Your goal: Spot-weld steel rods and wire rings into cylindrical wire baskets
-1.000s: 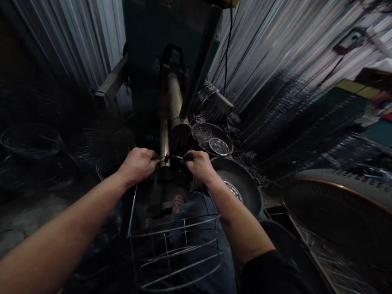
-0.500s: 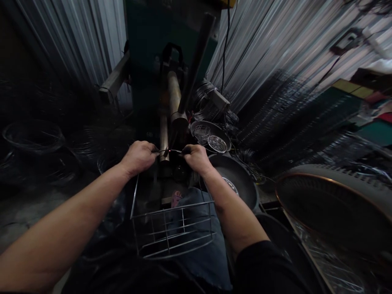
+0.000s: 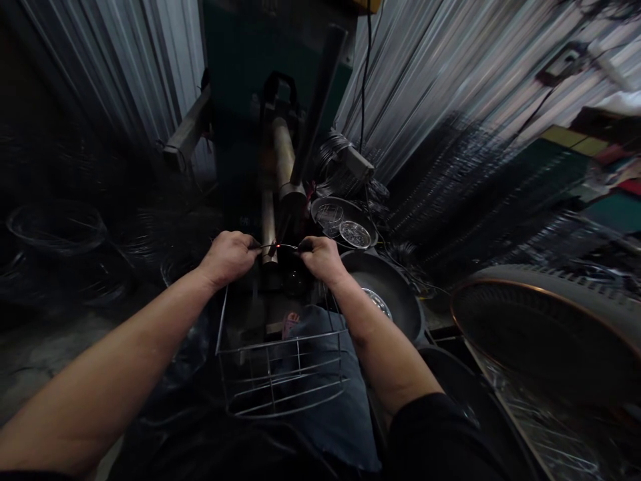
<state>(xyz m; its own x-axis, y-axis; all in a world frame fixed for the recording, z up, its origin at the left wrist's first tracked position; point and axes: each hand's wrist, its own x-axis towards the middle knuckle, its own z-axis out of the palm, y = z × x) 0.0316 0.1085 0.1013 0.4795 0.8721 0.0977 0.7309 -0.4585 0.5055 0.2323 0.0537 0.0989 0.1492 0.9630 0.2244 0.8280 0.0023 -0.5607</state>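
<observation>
My left hand (image 3: 229, 256) and my right hand (image 3: 320, 257) are both closed on the top wire of a wire basket frame (image 3: 280, 374). They hold that wire against the tip of a spot welder (image 3: 273, 200), where a small red glow (image 3: 272, 248) shows between my hands. The basket frame hangs down over my lap, with curved wire rings and upright wires. The welder's metal arms run away from me toward a green machine body (image 3: 240, 73).
A dark pan (image 3: 395, 294) sits right of my right hand, with a shallow dish (image 3: 350, 224) of small round metal parts behind it. A large round fan guard (image 3: 545, 341) lies at the right. Wire coils and stacked wire frames fill the dark left side. Corrugated metal walls stand behind.
The basket frame has swung up toward the welder and looks shorter. A red glow has appeared at the wire between my hands. My hands stay closed on the wire.
</observation>
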